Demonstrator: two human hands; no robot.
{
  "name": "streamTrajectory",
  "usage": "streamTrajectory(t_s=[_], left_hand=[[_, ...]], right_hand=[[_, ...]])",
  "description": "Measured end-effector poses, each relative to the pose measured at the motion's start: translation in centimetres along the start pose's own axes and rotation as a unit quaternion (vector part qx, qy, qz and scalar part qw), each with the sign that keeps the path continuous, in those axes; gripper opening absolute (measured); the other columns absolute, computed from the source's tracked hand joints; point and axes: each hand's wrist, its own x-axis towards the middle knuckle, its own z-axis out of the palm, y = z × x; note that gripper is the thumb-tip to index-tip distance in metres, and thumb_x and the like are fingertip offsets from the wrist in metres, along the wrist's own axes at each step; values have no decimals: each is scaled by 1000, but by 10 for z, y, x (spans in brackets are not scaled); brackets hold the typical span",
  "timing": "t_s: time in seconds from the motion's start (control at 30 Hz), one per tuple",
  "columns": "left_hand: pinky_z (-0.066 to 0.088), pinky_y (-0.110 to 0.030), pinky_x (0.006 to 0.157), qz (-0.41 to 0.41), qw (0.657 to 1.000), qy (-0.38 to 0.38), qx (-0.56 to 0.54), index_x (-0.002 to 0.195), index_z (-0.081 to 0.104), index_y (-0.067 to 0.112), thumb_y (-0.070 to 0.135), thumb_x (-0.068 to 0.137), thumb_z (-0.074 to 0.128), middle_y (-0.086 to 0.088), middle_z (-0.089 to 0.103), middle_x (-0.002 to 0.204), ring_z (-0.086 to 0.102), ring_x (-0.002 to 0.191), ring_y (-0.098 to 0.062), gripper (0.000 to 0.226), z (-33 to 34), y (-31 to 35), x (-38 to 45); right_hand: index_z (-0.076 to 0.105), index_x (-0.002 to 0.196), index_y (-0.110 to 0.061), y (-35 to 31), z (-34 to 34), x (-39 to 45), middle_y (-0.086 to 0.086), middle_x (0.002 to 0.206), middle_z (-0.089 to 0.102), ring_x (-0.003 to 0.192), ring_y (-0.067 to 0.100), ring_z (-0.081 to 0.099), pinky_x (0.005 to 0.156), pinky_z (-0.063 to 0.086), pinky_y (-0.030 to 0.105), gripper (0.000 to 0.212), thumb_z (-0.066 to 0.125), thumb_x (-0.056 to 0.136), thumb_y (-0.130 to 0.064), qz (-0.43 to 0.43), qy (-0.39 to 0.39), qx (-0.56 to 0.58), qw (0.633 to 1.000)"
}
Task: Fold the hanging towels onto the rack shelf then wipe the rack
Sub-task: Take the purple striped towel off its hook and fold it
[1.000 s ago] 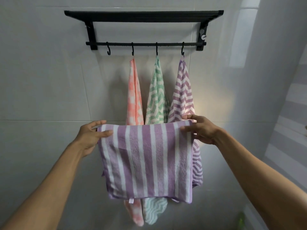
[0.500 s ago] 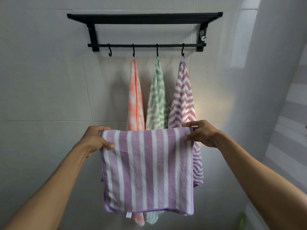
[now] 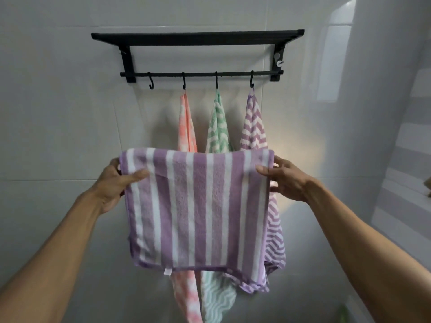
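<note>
A purple-and-white striped towel (image 3: 198, 206), folded over, hangs between my hands in front of the wall. My left hand (image 3: 114, 183) pinches its upper left corner and my right hand (image 3: 284, 178) pinches its upper right corner. Above, a black rack (image 3: 198, 38) with a shelf and a hook bar is fixed to the wall. Three towels hang from its hooks: a pink one (image 3: 186, 127), a green zigzag one (image 3: 218, 127) and a purple zigzag one (image 3: 254, 127). Their middle parts are hidden behind the striped towel. The leftmost hook (image 3: 151, 81) is bare.
White tiled wall (image 3: 58, 113) lies behind and left of the rack. A second wall (image 3: 396, 136) meets it at a corner on the right. Something green (image 3: 342, 313) shows low at the right edge.
Both hands have lifted the striped towel and the view has tilted up. The towel's lower edge has swung toward me, and the hands have spread a little further apart.
</note>
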Motion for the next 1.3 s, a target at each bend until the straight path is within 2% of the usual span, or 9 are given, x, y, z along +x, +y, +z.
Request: streamTrajectory(t_s=[0.17,0.33,0.53,0.63,0.7,0.83,0.97,1.17,1.3], left_hand=[[56,-41,87,-158,985,67,31,107,69,-6,17,73,86,-22,75,100,73,87,-31,44,12,-58,-28],[56,-39,81,-208,977,41,-27,106,71,-1,41,71,87,-20,76,101,74,90,-33,57,0,-40,-11],[57,-40,80,-241,969,-8,-48,103,75,-2,41,65,83,-24,74,106,74,78,-31,58,-1,-60,-25],[60,-39,73,-231,970,-64,-33,102,74,-1,40,35,100,-23,74,104,75,83,-33,82,-2,-58,-27],[58,-40,75,-225,973,-41,-15,106,70,-5,30,51,94,-26,73,106,75,82,-35,70,-3,-62,-29],[53,-49,91,-263,962,-64,-30,120,66,-1,20,58,92,-26,71,115,70,101,-43,70,-2,-79,-41],[60,-48,78,-174,981,-88,-26,125,62,5,22,24,103,-23,71,117,73,97,-36,111,-2,-66,-35],[60,-22,68,163,982,87,-27,102,66,17,-14,76,71,14,77,89,73,74,-3,41,-14,48,3],[61,-26,70,101,981,162,-12,92,69,14,-5,73,80,18,73,72,69,64,-1,29,-14,58,19]], right_hand=[[70,116,-6,68,15,-13,8,117,74,111,27,68,95,57,44,102,102,27,-47,125,-55,-128,982],[66,123,0,74,30,-26,20,122,71,107,35,70,90,59,46,54,75,82,-34,132,-40,103,985],[64,126,6,83,34,-34,27,121,69,100,38,71,88,59,48,57,69,91,-38,136,-11,136,981],[63,127,8,82,32,-33,27,122,68,101,41,71,85,59,49,84,94,64,-39,137,-30,137,980],[62,125,11,85,32,-33,28,119,69,99,40,72,81,60,47,94,98,54,-39,132,-27,124,983],[64,122,7,94,40,-37,27,114,70,92,38,73,78,62,47,40,62,93,-20,176,-26,178,968],[59,127,8,66,39,-20,27,119,69,102,43,71,92,56,56,43,70,86,-1,100,34,68,992],[73,105,-13,-57,32,-10,7,102,78,93,22,73,79,60,33,36,80,71,-2,-226,113,58,966],[72,90,-16,-56,37,-2,-10,78,77,73,4,69,74,59,29,23,72,84,6,-244,192,-12,951]])
